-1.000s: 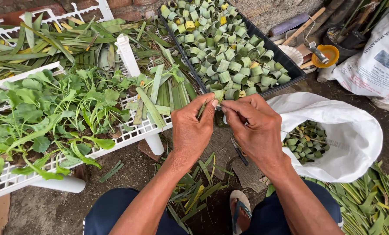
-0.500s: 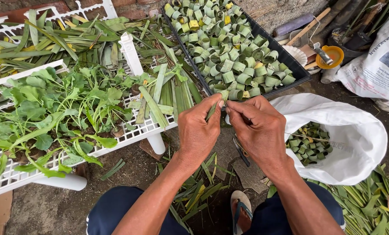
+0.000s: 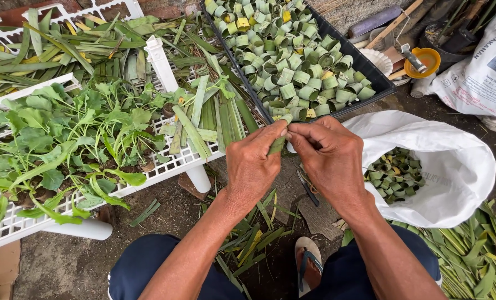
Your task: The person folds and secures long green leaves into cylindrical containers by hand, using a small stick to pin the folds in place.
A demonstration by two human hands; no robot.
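Fingers (image 3: 274, 135) pinch leaf strip (image 3: 277, 145) beside white sack (image 3: 453, 161).

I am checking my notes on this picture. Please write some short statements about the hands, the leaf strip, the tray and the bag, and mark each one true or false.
1. Both hands, left hand and right hand, pinch one green leaf strip. True.
2. The black tray is filled with red flowers. False: it holds many rolled green leaf rings.
3. The white bag lies open with leaf rings inside. True.
4. The white rack carries only stones. False: leafy plants and long leaf strips lie on it.
5. The right hand holds the small knife. False: it lies on the ground.
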